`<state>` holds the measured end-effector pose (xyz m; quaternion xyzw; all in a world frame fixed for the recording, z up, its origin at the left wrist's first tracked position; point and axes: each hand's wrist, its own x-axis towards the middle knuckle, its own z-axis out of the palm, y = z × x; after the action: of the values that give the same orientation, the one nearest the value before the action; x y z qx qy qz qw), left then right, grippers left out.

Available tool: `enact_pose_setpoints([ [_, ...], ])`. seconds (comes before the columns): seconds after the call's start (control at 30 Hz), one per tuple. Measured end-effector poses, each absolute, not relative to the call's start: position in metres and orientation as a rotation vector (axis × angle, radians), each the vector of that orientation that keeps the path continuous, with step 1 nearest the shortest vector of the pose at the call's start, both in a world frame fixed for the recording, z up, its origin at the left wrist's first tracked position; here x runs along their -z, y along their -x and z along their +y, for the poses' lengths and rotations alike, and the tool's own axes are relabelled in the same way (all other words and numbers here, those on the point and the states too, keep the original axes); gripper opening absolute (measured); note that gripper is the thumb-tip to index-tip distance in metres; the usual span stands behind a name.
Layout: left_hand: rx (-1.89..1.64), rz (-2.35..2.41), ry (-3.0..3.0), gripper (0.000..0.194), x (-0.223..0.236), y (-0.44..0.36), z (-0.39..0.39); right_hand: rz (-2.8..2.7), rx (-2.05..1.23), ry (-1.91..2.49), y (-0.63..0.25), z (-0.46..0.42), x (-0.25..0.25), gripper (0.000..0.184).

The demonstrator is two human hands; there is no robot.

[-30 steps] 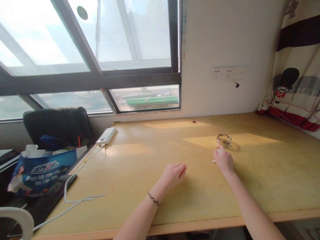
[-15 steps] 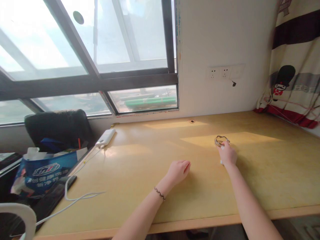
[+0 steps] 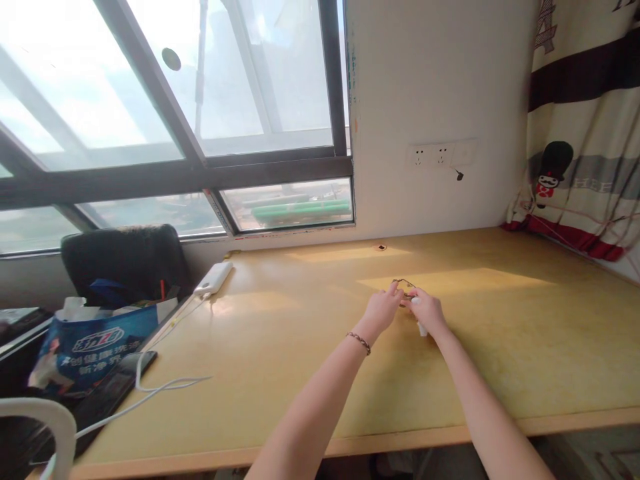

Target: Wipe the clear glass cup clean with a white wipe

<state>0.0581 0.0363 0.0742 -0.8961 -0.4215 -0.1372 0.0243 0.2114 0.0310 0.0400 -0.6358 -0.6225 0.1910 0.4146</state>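
Pinched by left hand and right hand, the latter holding a white object, the centre-right ring seems light, stiff, best held at its edge.

Two hands, a left hand and a right hand, one metal ring, one white object, one braided bracelet, one table; left, one blue bag; far, two wall sockets; far right, one curtain.
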Motion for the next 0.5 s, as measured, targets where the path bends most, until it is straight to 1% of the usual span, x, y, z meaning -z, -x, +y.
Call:
enact_pose_setpoints([
  [0.13,0.425,-1.241,2.773,0.014,-0.069,-0.035,0.027,-1.606,-0.686,1.382,-0.189,0.014,-0.053,0.024],
  [0.2,0.43,-1.246,2.767,0.015,-0.067,-0.017,0.021,-1.614,-0.806,1.272,-0.179,0.006,-0.057,0.025],
  [0.3,0.472,-1.328,2.732,0.02,-0.065,0.022,0.014,-1.561,-0.966,1.187,-0.17,-0.001,-0.056,0.034],
  [0.37,0.525,-1.461,2.669,0.018,-0.066,0.056,0.014,-1.455,-1.028,1.191,-0.169,-0.001,-0.053,0.041],
  [0.5,0.623,-1.799,2.471,0.011,-0.073,0.136,0.021,-1.255,-1.132,1.13,-0.173,0.004,-0.05,0.04],
])
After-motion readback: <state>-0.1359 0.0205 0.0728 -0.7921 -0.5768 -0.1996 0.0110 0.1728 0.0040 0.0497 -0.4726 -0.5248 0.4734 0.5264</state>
